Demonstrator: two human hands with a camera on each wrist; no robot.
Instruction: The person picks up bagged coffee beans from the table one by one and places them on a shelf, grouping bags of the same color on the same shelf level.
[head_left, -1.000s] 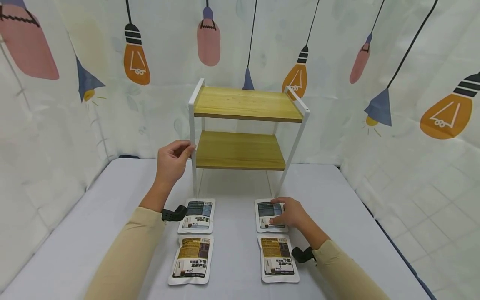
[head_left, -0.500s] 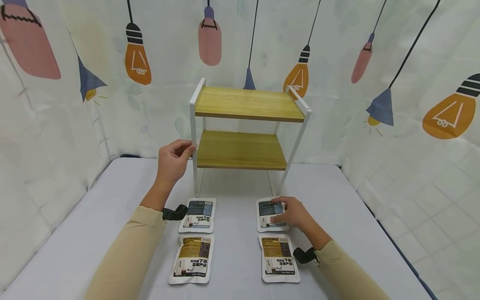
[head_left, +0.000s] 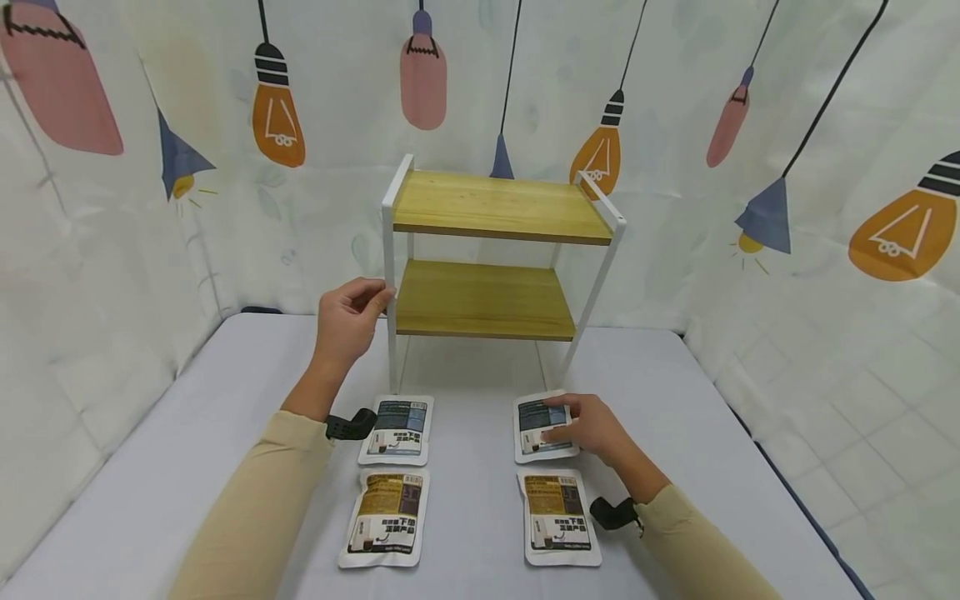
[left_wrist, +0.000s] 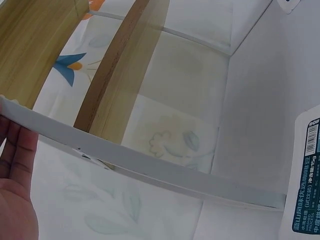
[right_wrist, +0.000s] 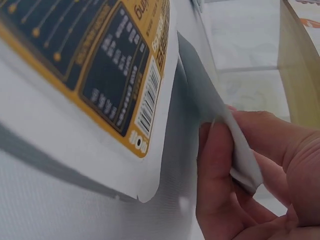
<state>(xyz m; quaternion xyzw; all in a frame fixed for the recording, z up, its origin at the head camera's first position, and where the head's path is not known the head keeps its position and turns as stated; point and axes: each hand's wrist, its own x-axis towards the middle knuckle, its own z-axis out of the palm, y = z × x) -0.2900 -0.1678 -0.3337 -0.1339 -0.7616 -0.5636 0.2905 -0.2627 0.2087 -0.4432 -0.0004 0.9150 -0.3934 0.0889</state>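
A white-framed two-tier shelf [head_left: 495, 204] with wooden boards stands at the far middle of the table. At its left front post [head_left: 391, 350], my left hand [head_left: 345, 329] grips the white frame, fingers against it in the left wrist view. My right hand [head_left: 596, 427] pinches the right edge of a blue-labelled white pouch [head_left: 529, 442]. In the right wrist view, thumb and fingers close on either side of that pouch's edge [right_wrist: 242, 155], which stands raised and angled. Part of its label is hidden by the hand in the head view.
Another blue-labelled pouch [head_left: 397, 429] lies at the left, below the shelf's left post. Nearer are two brown-labelled pouches, a left one [head_left: 385, 521] and a right one [head_left: 558, 518]. A printed curtain [head_left: 322, 217] surrounds the white table [head_left: 472, 533].
The blue-labelled pouch under my right hand has turned slightly, its far right corner shifting away from me. My left hand keeps its place on the shelf post.
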